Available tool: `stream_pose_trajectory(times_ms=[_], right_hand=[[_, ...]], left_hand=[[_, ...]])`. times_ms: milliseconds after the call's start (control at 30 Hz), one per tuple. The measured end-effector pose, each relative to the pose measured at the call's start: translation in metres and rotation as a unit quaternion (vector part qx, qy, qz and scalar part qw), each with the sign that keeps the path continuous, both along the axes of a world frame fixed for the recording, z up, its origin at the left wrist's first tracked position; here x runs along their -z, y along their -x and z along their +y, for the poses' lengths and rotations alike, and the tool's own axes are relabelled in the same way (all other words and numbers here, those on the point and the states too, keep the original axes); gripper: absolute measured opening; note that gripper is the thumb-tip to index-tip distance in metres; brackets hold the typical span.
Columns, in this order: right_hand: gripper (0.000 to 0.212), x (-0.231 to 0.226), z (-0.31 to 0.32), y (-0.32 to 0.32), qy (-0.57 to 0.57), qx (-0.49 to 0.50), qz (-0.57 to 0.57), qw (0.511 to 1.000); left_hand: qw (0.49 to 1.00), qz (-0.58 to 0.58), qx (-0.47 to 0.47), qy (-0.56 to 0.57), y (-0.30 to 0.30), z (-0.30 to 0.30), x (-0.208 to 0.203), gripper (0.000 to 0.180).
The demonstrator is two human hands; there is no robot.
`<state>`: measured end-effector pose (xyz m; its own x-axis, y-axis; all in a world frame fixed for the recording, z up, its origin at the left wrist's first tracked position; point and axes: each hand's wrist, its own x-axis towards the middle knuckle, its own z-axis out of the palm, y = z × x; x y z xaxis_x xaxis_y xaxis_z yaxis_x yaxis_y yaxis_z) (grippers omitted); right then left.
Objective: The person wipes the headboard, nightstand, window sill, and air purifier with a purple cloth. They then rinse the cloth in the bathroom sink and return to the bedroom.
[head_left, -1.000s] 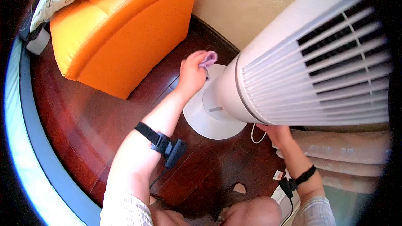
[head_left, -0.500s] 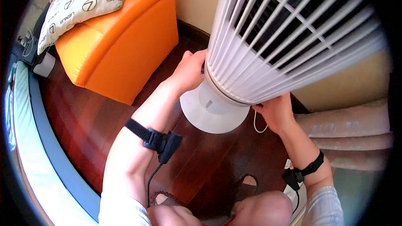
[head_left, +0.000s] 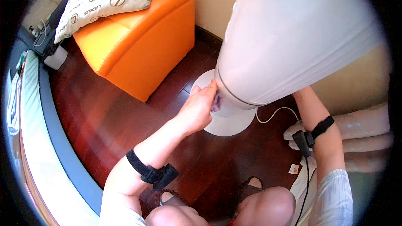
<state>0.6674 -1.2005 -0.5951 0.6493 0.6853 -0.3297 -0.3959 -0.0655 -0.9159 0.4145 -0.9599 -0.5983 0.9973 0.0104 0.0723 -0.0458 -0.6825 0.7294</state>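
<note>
A white tower fan [head_left: 289, 37] stands before me on its round base [head_left: 201, 79], its smooth casing facing me. At the left of the fan's lower rim, my left hand [head_left: 199, 109] is closed, with a small purplish cloth [head_left: 216, 102] bunched under its fingers against the neck above the base. My right hand [head_left: 299, 93] reaches behind the fan's right side; only the part by the wrist shows, and its fingers are hidden. From near the base a white cord [head_left: 276, 111] loops to the right.
An orange ottoman [head_left: 155, 54] stands to the left with a printed pillow [head_left: 104, 0] on top. Wrapped rolls [head_left: 360, 121] lie at the right by the wall. A bed edge [head_left: 46, 142] curves along the left. Below are my knees and slippered feet on dark wooden flooring [head_left: 188, 155].
The fan has turned, so its slatted grille has given way to smooth casing. My left hand has come down toward the neck, and the cloth now shows. My right hand has gone farther behind the fan.
</note>
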Motion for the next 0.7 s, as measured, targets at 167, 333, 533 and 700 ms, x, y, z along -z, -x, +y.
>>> stream_pose_trajectory(times_ms=[167, 333, 533, 700], right_hand=[[0.065, 0.015, -0.012, -0.028, -0.024, 0.088, -0.024, 0.996], [0.063, 0.063, -0.048, 0.01, 0.065, 0.147, -0.037, 0.986], [0.053, 0.152, -0.064, 0.087, 0.469, -0.254, -0.216, 0.818], [0.065, 0.175, -0.054, 0.1, 0.489, -0.42, -0.281, 0.711]], left_hand=[[0.994, -0.025, 0.057, 0.085, -0.003, 0.013, 0.021, 0.069], [0.991, -0.041, -0.123, 0.013, -0.002, 0.07, 0.079, 0.051], [0.976, -0.038, -0.207, 0.057, -0.036, 0.084, 0.154, 0.032], [0.979, -0.072, -0.179, 0.072, -0.101, 0.07, 0.191, 0.034]])
